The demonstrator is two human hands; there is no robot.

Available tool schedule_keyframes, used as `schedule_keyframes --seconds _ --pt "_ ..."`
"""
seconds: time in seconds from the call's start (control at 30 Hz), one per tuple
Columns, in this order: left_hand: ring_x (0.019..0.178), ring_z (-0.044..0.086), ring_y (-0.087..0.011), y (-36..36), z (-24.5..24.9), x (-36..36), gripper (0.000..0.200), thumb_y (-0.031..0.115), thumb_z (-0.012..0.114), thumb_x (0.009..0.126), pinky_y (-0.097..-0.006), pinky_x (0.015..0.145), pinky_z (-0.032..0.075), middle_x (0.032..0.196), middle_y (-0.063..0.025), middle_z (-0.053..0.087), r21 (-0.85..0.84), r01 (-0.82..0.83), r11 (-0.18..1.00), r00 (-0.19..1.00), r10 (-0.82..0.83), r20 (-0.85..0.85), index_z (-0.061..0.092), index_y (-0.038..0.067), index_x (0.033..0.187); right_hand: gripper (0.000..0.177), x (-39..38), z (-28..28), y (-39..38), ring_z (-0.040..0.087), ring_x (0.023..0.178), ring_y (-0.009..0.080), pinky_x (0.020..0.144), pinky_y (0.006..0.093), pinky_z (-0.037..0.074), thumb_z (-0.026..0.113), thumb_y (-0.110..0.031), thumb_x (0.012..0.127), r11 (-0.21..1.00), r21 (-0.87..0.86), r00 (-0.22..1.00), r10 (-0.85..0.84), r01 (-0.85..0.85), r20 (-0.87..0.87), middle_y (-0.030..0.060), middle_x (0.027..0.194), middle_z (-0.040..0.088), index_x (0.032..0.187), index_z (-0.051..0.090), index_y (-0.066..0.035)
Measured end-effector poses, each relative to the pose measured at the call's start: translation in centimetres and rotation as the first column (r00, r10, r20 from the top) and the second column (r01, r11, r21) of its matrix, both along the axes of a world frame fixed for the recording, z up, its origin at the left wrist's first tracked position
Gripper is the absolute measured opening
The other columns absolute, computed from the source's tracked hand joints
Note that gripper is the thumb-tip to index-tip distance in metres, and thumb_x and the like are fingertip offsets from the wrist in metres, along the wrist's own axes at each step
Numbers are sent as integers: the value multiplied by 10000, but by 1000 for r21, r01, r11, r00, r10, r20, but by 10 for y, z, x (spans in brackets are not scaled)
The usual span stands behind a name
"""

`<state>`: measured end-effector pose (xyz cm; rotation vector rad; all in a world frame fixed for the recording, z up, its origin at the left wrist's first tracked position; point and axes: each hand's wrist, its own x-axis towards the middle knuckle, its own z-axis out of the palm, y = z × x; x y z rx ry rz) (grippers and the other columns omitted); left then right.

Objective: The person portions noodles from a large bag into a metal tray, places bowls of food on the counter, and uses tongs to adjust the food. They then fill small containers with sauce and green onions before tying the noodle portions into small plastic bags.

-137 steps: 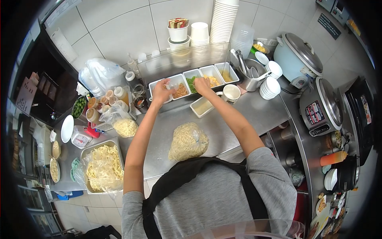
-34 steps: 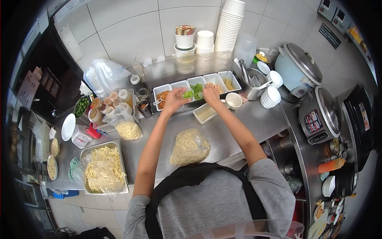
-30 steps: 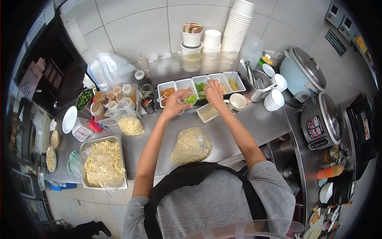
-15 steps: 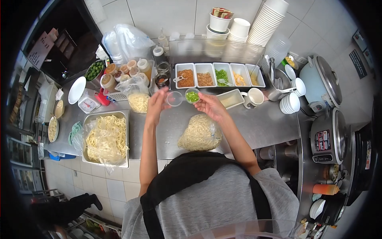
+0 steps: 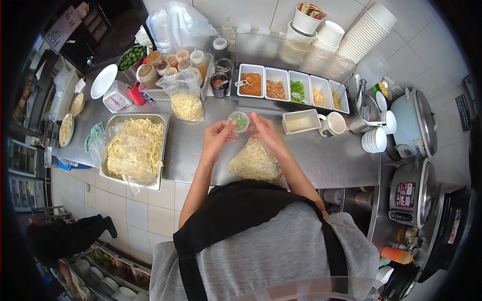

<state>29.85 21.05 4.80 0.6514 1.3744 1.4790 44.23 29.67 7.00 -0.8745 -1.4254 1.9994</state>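
Over the counter (image 5: 191, 155), left hand (image 5: 217, 138) and right hand (image 5: 267, 134) pinch the small clear cup (image 5: 239, 122) between them; step judged as closing it; next move calls for even rim pressure

steel counter (image 5: 321, 160) | noodle tray (image 5: 166, 140) | noodle bag (image 5: 256, 163) | mug (image 5: 332, 124) | scale (image 5: 117, 102)

No lettering or figures can be made out: the sheet (image 5: 62, 31) and the dial (image 5: 118, 103) of the scale (image 5: 115, 96), leftward beyond the left hand (image 5: 217, 137), and the label (image 5: 404, 195) on the grey cooker (image 5: 407, 175) and the dark wall sign (image 5: 462, 112), rightward beyond the right hand (image 5: 266, 133), show too small.
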Motion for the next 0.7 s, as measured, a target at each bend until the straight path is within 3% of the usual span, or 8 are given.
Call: schedule_keyframes --seconds 0.1,0.2,0.3,0.4,0.5,0.6,0.7 --pt "671 597 -84 0 -2 5 283 267 638 843 -204 558 463 799 -38 646 5 -3 1000 999 3 -35 635 -3 927 382 -3 -6 0 558 762 93 554 214 439 504 -343 919 977 192 992 72 -91 103 43 905 608 1108 567 -16" --pt "654 569 -68 2 -7 8 258 259 628 849 -194 542 438 777 -23 636 22 -12 1000 997 14 -72 637 8 909 331 -5 -13 4 553 809 116 618 258 456 479 -284 934 976 182 983 90 -119 161 69 915 609 1082 562 0" --pt "638 513 -46 4 -16 13 218 262 609 863 -190 529 401 732 21 593 33 -29 999 991 33 -128 628 44 856 288 -8 -22 4 569 812 159 697 305 456 461 -225 938 936 335 978 40 -109 207 101 898 609 1069 543 18" --pt "606 460 -32 6 -21 18 214 265 593 875 -192 512 365 697 42 555 43 -48 998 988 54 -148 618 54 849 270 -12 -34 -1 581 846 198 761 333 440 473 -199 927 738 675 960 -176 -19 219 125 899 612 1063 523 28" --pt "569 427 -25 5 -25 22 226 269 584 881 -194 489 335 669 42 530 49 -88 995 973 96 -208 613 45 871 294 -15 -38 -3 602 815 201 726 327 459 495 -218 919 701 713 960 -203 7 191 124 912 613 1090 508 21" --pt "539 407 -22 4 -35 14 236 270 581 884 -196 468 310 641 44 508 60 -104 993 953 117 -280 611 36 882 297 -8 -28 2 609 747 161 656 294 481 544 -188 893 894 427 986 76 -133 149 108 911 610 1106 501 14" --pt "571 436 -32 3 -34 15 248 248 589 873 -205 484 324 646 18 544 47 -94 994 940 104 -325 624 4 895 306 -2 -23 7 580 851 119 682 250 489 561 -126 887 920 299 960 203 -254 193 70 1003 600 1157 496 3"
